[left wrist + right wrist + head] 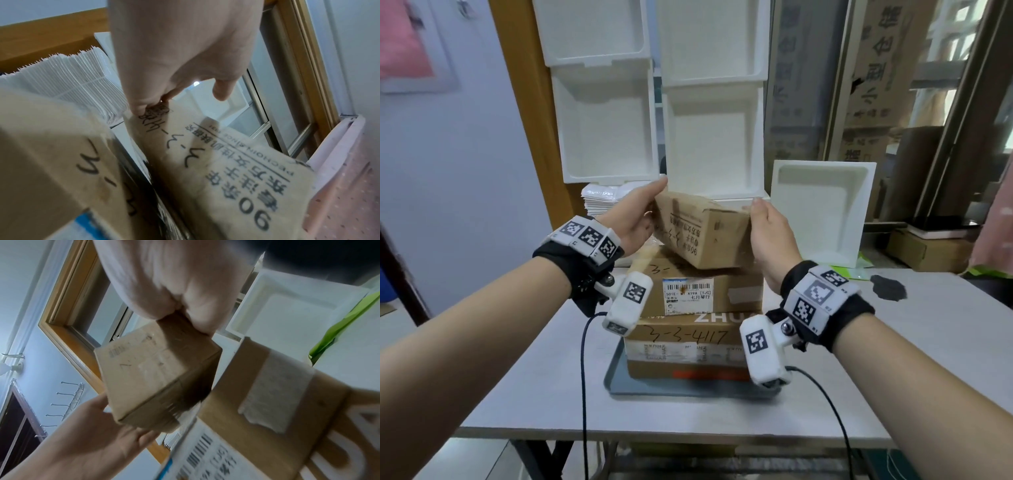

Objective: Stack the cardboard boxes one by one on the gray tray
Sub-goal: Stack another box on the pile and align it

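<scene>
A gray tray point(619, 380) lies on the white table and carries two stacked cardboard boxes: a large bottom box point(681, 353) marked "3-3-4117" and a middle box point(736, 291) with a barcode label. Both hands hold a smaller printed cardboard box point(705, 233) tilted over the middle box, its lower edge at or just above that box's top. My left hand point(637, 212) cups its left end, fingertips at the far edge. My right hand point(770, 233) grips its right end. In the right wrist view the small box point(154, 378) sits between my right hand point(174, 280) and my left hand point(92, 434).
White foam containers point(709, 137) are stacked upright just behind the tray, and another foam container point(822, 212) leans at the right. A pile of white bags point(599, 198) lies behind my left hand. A dark patch point(888, 287) marks the table point(893, 359) at the right.
</scene>
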`<state>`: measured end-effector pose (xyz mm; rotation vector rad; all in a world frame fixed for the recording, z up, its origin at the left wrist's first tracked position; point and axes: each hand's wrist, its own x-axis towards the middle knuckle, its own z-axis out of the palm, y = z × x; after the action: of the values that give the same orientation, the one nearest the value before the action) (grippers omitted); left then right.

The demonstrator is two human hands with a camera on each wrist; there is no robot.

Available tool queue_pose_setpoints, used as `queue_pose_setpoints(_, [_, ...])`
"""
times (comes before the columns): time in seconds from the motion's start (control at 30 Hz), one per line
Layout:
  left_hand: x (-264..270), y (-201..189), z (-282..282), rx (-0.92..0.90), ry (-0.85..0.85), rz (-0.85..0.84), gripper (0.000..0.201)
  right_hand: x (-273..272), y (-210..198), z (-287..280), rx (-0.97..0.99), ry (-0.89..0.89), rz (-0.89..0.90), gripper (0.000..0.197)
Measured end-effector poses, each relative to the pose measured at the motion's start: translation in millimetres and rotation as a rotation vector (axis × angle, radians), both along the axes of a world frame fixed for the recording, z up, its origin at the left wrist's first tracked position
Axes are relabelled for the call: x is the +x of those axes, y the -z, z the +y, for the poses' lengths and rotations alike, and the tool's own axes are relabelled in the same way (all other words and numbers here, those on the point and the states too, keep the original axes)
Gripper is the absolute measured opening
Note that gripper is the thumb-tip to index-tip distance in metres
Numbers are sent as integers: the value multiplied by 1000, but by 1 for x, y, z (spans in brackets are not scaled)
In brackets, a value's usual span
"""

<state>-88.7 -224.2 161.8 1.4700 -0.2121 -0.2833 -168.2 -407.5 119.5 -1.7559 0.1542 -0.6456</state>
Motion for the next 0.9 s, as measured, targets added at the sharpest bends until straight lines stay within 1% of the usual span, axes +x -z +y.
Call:
queue_pose_setpoints(0.13, [-2,11,14,-123,-18,18,54,9,-15,-3,60,-81,1,48])
queue_pose_setpoints(0.23, [-7,20,25,-186,-28,20,49,15,-13,-8,52,-130,25,49])
queue_pose_setpoints(0.33, [-16,27,30,-140,-47,-21,42,21,-4,-11,33,-84,28,49])
queue_pose_setpoints(0.4, [-20,30,32,-85,-80,-55,40,24,1,-12,-29,-40,34,54])
queue_pose_setpoints(0.47, [-19,32,34,-37,-121,-80,45,23,5,-11,-70,-10,38,58])
queue_pose_setpoints(0.53, [-17,31,35,-15,-140,-80,58,20,7,-10,-72,1,42,58])
queue_pose_setpoints(0.6, [-14,29,35,-8,-147,-72,70,12,8,-7,-77,-4,44,63])
queue_pose_setpoints(0.7, [-6,28,36,-18,-144,-50,79,4,16,-2,-102,-53,45,65])
queue_pose_setpoints(0.73, [-4,28,36,-22,-134,-39,82,1,17,1,-103,-67,60,74])
queue_pose_setpoints(0.8, [-2,28,36,-44,-110,-22,84,-1,19,5,-79,-94,98,100])
queue_pose_setpoints(0.83, [-3,28,34,-56,-105,-17,84,1,19,5,-52,-104,110,107])
queue_pose_setpoints(0.87, [-4,27,33,-63,-106,-15,83,0,17,6,-21,-118,119,108])
queue_pose_setpoints(0.9, [-6,26,32,-69,-102,-16,81,1,15,5,12,-130,120,104])
